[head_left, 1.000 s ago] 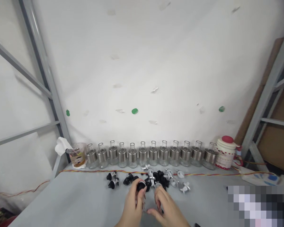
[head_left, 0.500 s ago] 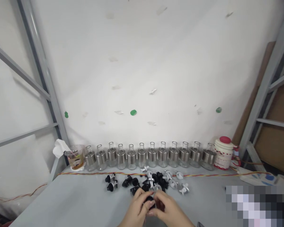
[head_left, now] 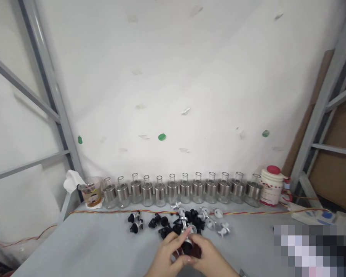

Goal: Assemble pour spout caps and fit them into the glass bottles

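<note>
Low in the head view, my left hand (head_left: 167,254) and my right hand (head_left: 210,257) close together on a small black-and-silver bottle pourer (head_left: 187,246). Its black end faces me, and fingers cover part of its sides. Just beyond my fingertips lies a pile of black stopper parts (head_left: 177,228) and silver-grey pourer parts (head_left: 210,223). To the left of the pile, two assembled black-and-silver pourers (head_left: 136,227) rest side by side.
Along the wall stands a row of glass bottles (head_left: 172,188) with metal bands. A cup (head_left: 91,195) is at their left end, a cream jar with a red lid (head_left: 272,188) at their right. A red-yellow twisted wire (head_left: 112,211) crosses the grey table (head_left: 83,246).
The piece between my hands has turned, so a silver part now shows above its black end. My left fingers have shifted over it. The things on the table stay put.
</note>
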`<state>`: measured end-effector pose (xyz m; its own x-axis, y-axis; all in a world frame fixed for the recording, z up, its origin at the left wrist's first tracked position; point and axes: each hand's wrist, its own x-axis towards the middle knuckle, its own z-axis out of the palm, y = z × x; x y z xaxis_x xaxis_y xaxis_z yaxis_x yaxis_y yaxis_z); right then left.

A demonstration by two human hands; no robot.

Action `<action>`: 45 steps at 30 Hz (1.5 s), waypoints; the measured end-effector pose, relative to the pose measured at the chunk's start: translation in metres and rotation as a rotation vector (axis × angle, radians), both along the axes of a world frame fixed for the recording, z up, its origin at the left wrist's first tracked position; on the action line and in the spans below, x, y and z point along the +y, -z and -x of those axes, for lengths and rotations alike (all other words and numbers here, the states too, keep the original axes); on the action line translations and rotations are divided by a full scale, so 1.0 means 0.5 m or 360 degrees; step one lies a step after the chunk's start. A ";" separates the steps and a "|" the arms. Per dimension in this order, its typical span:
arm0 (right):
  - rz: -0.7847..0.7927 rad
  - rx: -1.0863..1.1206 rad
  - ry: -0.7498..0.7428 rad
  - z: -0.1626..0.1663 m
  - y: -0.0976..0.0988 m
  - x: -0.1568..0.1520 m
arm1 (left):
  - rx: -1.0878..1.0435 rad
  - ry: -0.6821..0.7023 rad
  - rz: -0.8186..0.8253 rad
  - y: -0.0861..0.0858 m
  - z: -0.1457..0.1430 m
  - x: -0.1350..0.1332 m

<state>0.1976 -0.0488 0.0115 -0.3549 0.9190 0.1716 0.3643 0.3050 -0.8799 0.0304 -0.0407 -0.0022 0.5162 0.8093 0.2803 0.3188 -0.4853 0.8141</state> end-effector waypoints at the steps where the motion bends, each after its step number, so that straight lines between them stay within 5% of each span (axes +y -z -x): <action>1: 0.0017 0.0013 -0.0030 0.000 -0.004 -0.002 | 0.0021 0.0019 -0.0025 -0.002 -0.001 -0.002; 10: 0.0224 0.0103 -0.0062 0.014 -0.003 -0.011 | -0.0064 -0.0041 0.0044 -0.011 -0.012 -0.010; 25: 0.0074 -0.0154 0.0117 0.027 0.017 -0.007 | -0.0345 -0.0123 0.0367 -0.005 -0.017 0.000; 29: 0.0022 -0.0087 0.0196 0.004 0.021 0.022 | -0.0731 -0.0306 0.0544 -0.010 -0.013 0.016; 32: -0.0090 -0.0023 0.0534 -0.047 0.016 0.054 | -0.1205 -0.0457 0.0796 -0.020 0.000 0.032; 36: -0.0169 -0.0361 0.1063 -0.108 0.033 0.083 | -0.1533 -0.0601 0.1101 -0.036 0.013 0.039; 45: -0.0376 -0.1033 0.0981 -0.086 0.069 0.074 | -0.1623 -0.0571 0.1186 0.003 -0.012 0.040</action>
